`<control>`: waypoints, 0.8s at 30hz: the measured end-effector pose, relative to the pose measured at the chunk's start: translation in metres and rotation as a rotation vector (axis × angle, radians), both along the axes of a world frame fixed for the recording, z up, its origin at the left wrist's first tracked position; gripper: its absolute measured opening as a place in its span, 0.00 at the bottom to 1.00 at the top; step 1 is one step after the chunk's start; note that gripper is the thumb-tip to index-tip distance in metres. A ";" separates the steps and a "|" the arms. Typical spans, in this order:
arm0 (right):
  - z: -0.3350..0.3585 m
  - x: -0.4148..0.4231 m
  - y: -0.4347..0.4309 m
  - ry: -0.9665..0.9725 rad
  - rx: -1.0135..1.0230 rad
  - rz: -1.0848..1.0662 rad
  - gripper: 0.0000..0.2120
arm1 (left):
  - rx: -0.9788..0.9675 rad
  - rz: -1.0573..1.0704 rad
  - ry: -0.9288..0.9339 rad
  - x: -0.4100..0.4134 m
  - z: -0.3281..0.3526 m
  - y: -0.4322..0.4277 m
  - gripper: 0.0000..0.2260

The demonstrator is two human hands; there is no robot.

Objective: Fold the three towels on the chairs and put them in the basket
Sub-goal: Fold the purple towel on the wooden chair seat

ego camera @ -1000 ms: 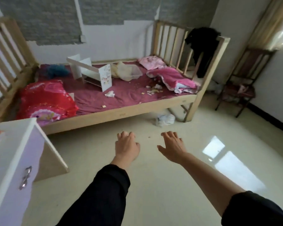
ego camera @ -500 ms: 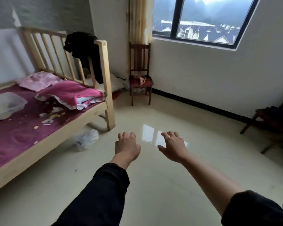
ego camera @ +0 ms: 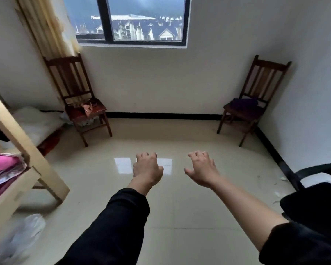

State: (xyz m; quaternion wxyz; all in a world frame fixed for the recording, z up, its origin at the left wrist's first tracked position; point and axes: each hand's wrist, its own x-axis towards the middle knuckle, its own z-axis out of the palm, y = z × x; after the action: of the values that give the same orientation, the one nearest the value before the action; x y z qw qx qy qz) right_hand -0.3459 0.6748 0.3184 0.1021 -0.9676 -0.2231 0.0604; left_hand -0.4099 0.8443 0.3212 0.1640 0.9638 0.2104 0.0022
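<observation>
Left hand: the left hand is reaching out in front of the person, above the glossy beige tiled floor, palm down.
Right hand: the right hand is hanging level with it, just beside and apart.
Grip: both are loosely half-curled, holding nothing and touching nothing.
Why held so: I judge that the arms are stretching ahead while the person is heading for the chairs, and no towel is within reach.
Towels: a crumpled pinkish-red towel is lying on the seat of the dark wooden slat-back chair by the curtain. A dark purple towel is lying bunched on the matching wooden chair in the right corner.
Third towel: I cannot tell where it is.
Basket: it is not showing anywhere from here.
Placing: both towels are sitting unfolded, well apart, against the window wall.
Progress: by my reckoning, the folding is not yet begun.
</observation>
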 end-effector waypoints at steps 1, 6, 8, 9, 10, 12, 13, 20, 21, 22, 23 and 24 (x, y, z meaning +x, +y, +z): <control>-0.001 0.021 -0.008 -0.002 0.000 -0.040 0.27 | -0.001 -0.038 -0.005 0.025 -0.003 -0.006 0.18; -0.008 0.121 -0.051 -0.001 -0.002 -0.193 0.26 | -0.013 -0.184 -0.012 0.144 -0.018 -0.039 0.18; -0.012 0.163 -0.071 -0.004 -0.007 -0.238 0.26 | 0.000 -0.227 -0.024 0.194 -0.022 -0.056 0.18; -0.013 0.187 -0.082 -0.004 -0.006 -0.263 0.26 | 0.005 -0.245 -0.030 0.221 -0.024 -0.067 0.18; -0.014 0.210 -0.094 -0.001 -0.006 -0.281 0.26 | 0.007 -0.262 -0.029 0.247 -0.025 -0.078 0.18; -0.013 0.256 -0.114 0.012 -0.014 -0.314 0.27 | 0.005 -0.295 -0.022 0.297 -0.022 -0.097 0.18; -0.011 0.286 -0.128 0.018 -0.025 -0.334 0.26 | 0.011 -0.314 -0.020 0.330 -0.021 -0.110 0.18; 0.009 0.452 -0.188 0.004 -0.018 -0.451 0.26 | 0.079 -0.396 -0.038 0.500 -0.008 -0.157 0.19; 0.007 0.470 -0.191 0.008 -0.016 -0.450 0.26 | 0.090 -0.408 -0.041 0.521 -0.009 -0.161 0.19; 0.004 0.494 -0.196 0.014 -0.016 -0.457 0.26 | 0.097 -0.420 -0.043 0.548 -0.010 -0.167 0.19; 0.001 0.515 -0.199 0.021 -0.015 -0.467 0.26 | 0.101 -0.428 -0.043 0.573 -0.012 -0.172 0.19; -0.001 0.536 -0.201 0.031 -0.015 -0.475 0.26 | 0.105 -0.438 -0.042 0.597 -0.013 -0.175 0.19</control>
State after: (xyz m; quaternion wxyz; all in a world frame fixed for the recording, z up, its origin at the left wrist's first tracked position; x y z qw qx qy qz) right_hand 0.1901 0.4735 0.3170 0.1098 -0.9926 0.0127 0.0512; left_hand 0.1866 0.6688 0.3082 0.1146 0.9934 -0.0080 -0.0026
